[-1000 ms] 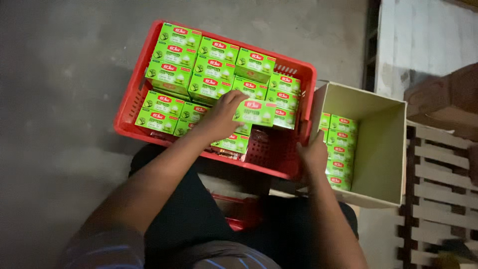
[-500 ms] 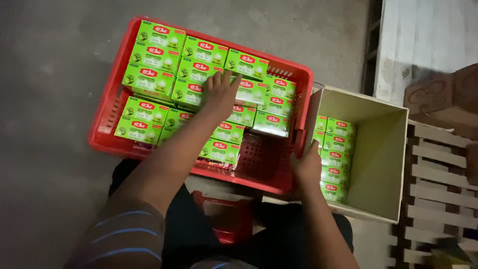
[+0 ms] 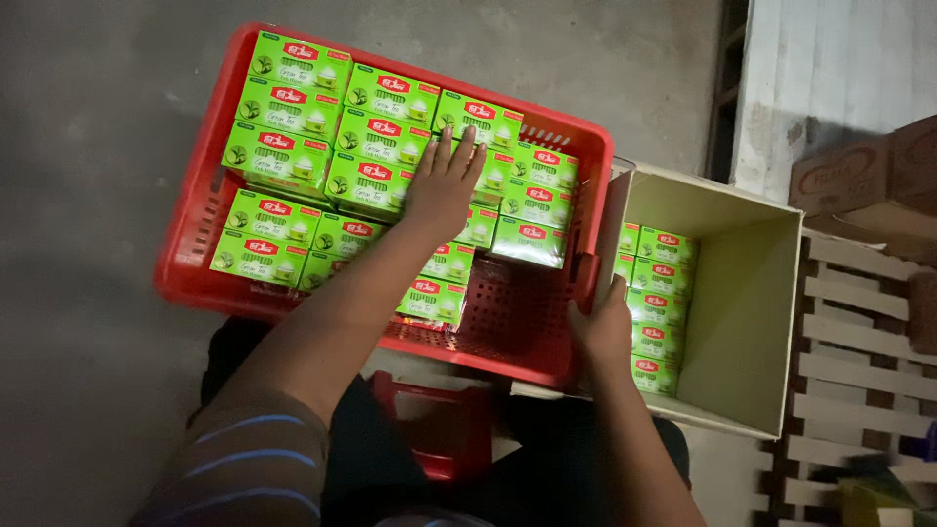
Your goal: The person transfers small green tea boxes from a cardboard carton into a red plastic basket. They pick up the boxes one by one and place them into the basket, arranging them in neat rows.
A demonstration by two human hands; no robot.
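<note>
The left hand [image 3: 444, 185] lies flat, fingers spread wide, on the green boxes [image 3: 390, 146] filling the red crate [image 3: 508, 342], holding none. At four o'clock from it, the right hand [image 3: 600, 332] grips the near wall of the open carton [image 3: 752, 293], where more green packets [image 3: 654, 312] are stacked.

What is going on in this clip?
A person sits over a red crate packed with green boxes. The left hand lies flat, fingers spread, on boxes near the crate's middle. The right hand rests on the near edge of an open carton beside the crate. A column of the same green boxes lines the carton's left wall; the rest of it shows bare. Neither hand holds a box. Part of the crate floor near the person is uncovered.
</note>
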